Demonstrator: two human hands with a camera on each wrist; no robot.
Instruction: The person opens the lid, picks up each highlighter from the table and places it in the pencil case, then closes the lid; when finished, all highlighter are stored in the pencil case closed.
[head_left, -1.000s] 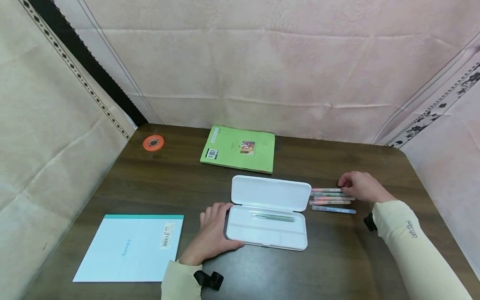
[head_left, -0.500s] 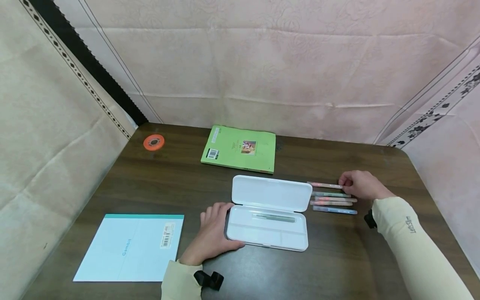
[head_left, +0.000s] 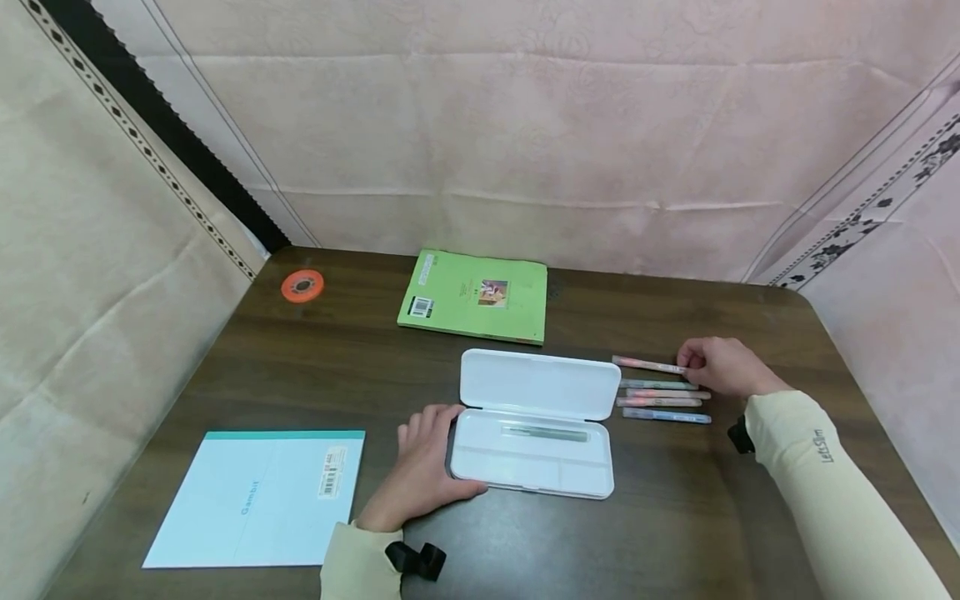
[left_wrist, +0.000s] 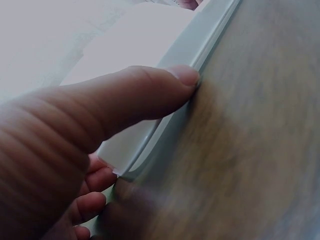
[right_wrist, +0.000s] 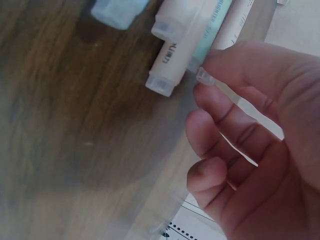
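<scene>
Tabletop [head_left: 675,525]: right hand [head_left: 726,367] pinches one pen [head_left: 647,364] beside perhaps four others [head_left: 663,402], left hand [head_left: 423,468] grips one case [head_left: 538,387]

A study spot: wooden desk [head_left: 675,542], cloth hangings [head_left: 480,133] at twelve o'clock (flower-bordered at two), book [head_left: 217,508] at eight, central pen case [head_left: 517,473].

Pencil case [head_left: 540,383]: smooth plastic, softly glossy. Pens [head_left: 666,415]: smooth plastic, translucent ends [right_wrist: 160,85]. Tabletop [head_left: 592,550]: grained wood look, satin sheen. Backdrop [head_left: 480,125]: creased cloth. Book [head_left: 457,292], notebook [head_left: 277,500]: smooth paper. Sleeves [head_left: 840,492]: matt cloth.
</scene>
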